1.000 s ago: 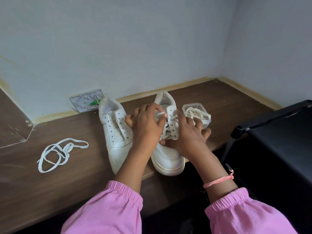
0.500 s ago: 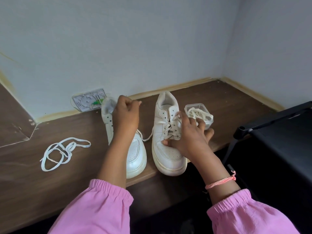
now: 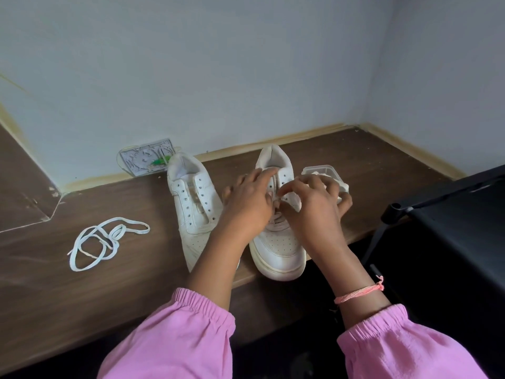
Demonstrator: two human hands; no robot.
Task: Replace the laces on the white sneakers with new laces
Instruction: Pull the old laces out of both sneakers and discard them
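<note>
Two white leather sneakers stand side by side on the dark brown wood-grain counter (image 3: 82, 291), toes near me and heels toward the far pale wall. On the left, the unlaced white sneaker (image 3: 192, 206) has bare eyelets; on the right, the partly laced white sneaker (image 3: 281, 242) carries a white lace through its lower eyelets, near the toe. Its long axis runs near to far, so I judge the lacing climbs away from me toward the tongue.

Both of my hands meet over that right shoe's eyelet rows. My left hand (image 3: 247, 206) comes in from the left with fingers curled toward the centre; its grip seems to be on the lace, but I cannot see the fingertips' hold clearly. My right hand (image 3: 311, 206) comes from the right, its grip pinching a bit of white lace at the throat. Neither hand is plainly nearer the next open eyelets, just beyond the fingertips.

Behind my right hand sits a small clear plastic tub (image 3: 323, 170) holding more white lace. Well apart at left lies a loose flat white lace (image 3: 106, 239), tangled in loops. A grey wall plate (image 3: 144, 160) leans behind the left shoe.
</note>
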